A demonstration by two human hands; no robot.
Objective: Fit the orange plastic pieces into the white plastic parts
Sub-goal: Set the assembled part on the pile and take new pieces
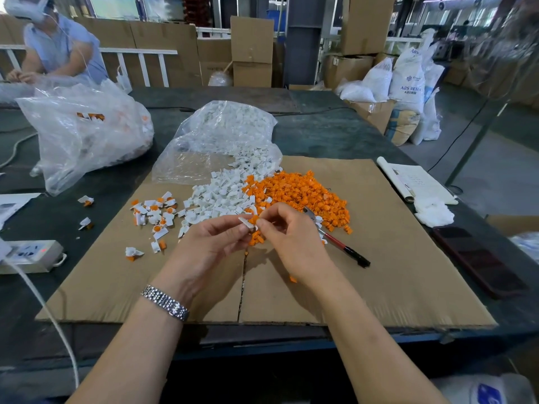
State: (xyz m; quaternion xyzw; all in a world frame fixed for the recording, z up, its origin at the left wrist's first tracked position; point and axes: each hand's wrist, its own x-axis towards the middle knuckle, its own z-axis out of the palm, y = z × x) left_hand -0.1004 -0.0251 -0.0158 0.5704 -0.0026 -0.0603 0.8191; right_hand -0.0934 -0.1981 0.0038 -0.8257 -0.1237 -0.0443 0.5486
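Head view: above the cardboard sheet (379,258), the left hand (210,243) and right hand (291,237) both pinch one white part (247,223) (long axis running left to right) just nearer than the orange pile (300,193); each grip is pressed on it.

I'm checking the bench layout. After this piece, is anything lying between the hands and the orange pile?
Nothing walls it off. The orange pile lies just beyond the right hand on the cardboard. A red-and-black-handled tool lies along the pile's near right edge, beside that hand; it may snag a reach there.
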